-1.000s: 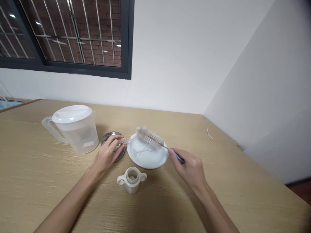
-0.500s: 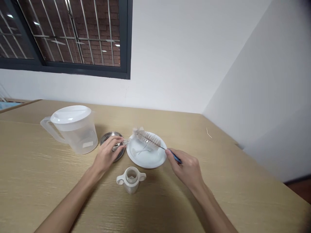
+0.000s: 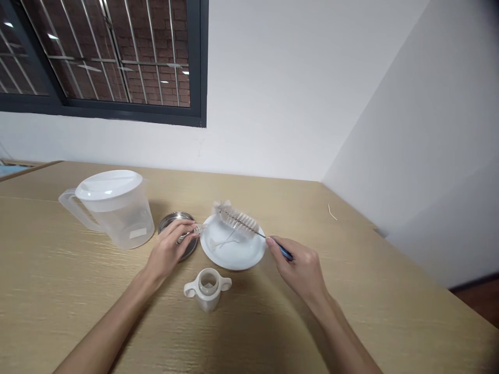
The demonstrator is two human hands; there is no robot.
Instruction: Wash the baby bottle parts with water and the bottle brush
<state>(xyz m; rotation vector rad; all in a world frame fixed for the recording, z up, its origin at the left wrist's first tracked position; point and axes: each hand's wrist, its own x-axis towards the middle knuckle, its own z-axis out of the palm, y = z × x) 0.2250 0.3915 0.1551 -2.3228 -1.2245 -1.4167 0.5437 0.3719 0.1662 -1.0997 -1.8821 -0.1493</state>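
My left hand [image 3: 166,254] covers much of the round metal dish [image 3: 177,214], so I can't make out all it holds; something pale shows between my fingers. Those fingertips pinch a small clear ribbed piece [image 3: 200,229], whose near end they hide. My right hand [image 3: 296,265] is clamped around the blue handle of the bristle brush [image 3: 241,222], most of that grip lost inside my fist. Its white head slants over the far part of the white plate [image 3: 234,262] (whether the bristles touch the plate, I can't tell). The bristles hide some of the plate; on it lies a pale thing with a thin stem [image 3: 218,243], too small to identify.

Nearer me, the two-handled cup [image 3: 208,296] stands upright and open at the top, with something whitish at the bottom, hard to read. At my left, the pitcher [image 3: 120,213] has its white lid [image 3: 109,185] on; through its cloudy wall I can't be sure of any contents. A blue thing [image 3: 11,170] is cut off at the left edge, and the window [image 3: 198,62] runs out of view above.
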